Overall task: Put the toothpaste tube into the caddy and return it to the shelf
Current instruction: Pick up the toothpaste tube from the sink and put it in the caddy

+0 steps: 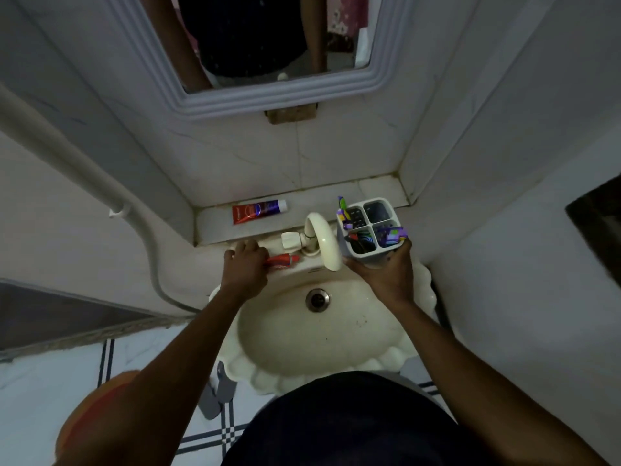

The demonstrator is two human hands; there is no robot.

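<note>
Left hand [245, 264] fingers grip the tube [284, 261] on the sink [386, 361] rim; light, soft, likely best pinched mid-body; right hand [386, 274] fingers clasp the rigid caddy [371, 230].

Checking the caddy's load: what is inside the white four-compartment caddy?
The white four-compartment caddy, held by the right hand, holds purple-and-green toothbrushes and dark items. The far-right compartment looks empty. Compartment bottoms are too dark to see.
</note>
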